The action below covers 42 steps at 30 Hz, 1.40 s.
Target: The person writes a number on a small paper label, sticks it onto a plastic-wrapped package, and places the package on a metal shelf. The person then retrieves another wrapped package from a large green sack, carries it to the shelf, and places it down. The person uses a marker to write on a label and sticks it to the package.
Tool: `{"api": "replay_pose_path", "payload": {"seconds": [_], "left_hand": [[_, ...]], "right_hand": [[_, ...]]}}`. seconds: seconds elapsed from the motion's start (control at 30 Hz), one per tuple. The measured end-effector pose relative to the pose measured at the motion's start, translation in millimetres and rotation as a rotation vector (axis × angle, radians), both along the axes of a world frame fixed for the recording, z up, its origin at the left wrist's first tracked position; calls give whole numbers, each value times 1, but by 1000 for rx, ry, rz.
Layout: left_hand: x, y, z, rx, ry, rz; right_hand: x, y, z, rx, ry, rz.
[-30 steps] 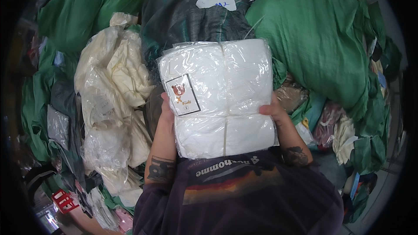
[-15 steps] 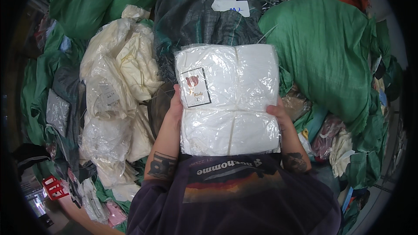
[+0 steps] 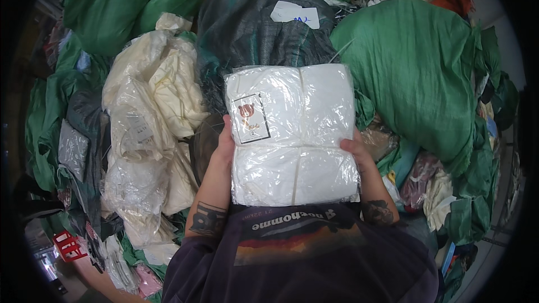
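In front of my chest I hold up a bundle of folded white cloth [image 3: 266, 174], wrapped in clear plastic and tied crosswise with string. A rectangular label [image 3: 251, 119] with a dark border and a brown bear head shows on its left part. My left hand [image 3: 225, 140] grips the bundle's left edge, with most of its fingers hidden at the side or beneath. On the right edge, my right hand [image 3: 357, 150] clasps it, the thumb lying on top and the other fingers out of sight underneath.
A dark mesh sack [image 3: 252, 28] with a white paper tag [image 3: 295, 14] stands just beyond the bundle. Big green sacks [image 3: 407, 73] bulge at the right and far left. Cream cloth in clear plastic bags [image 3: 140, 129] is heaped to my left; more bagged garments [image 3: 421, 179] lie at the right.
The bundle and both hands sit slightly lower in the picture, and the label's angle to the light has shifted a little. My grip on it is the same.
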<state>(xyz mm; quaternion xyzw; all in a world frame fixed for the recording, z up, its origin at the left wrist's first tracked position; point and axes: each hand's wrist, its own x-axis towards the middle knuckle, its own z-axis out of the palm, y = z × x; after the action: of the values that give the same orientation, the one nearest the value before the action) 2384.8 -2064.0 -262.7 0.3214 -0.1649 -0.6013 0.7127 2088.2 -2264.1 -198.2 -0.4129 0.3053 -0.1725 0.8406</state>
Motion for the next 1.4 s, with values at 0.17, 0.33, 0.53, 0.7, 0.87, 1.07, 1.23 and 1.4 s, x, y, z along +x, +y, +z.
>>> {"api": "replay_pose_path", "payload": {"seconds": [0.17,0.33,0.53,0.7,0.87,1.07,1.23,1.4], "left_hand": [[-1,-4,6,75,-37,60],[-11,-5,28,131,71,107],[1,10,16,-519,670,136],[8,10,151,101,360,316],[-5,55,299,451,346,485],[-59,141,527,437,671,560],[-109,215,773,205,576,542],[-155,273,920,131,348,628]], "right_hand": [[6,1,14,15,-24,-8],[3,-2,10,-16,110,19],[14,2,59,-76,299,62],[56,13,152,146,189,-117],[79,30,253,251,235,13],[38,86,482,288,401,208],[-13,118,690,165,407,360],[0,195,871,137,272,462]]}}
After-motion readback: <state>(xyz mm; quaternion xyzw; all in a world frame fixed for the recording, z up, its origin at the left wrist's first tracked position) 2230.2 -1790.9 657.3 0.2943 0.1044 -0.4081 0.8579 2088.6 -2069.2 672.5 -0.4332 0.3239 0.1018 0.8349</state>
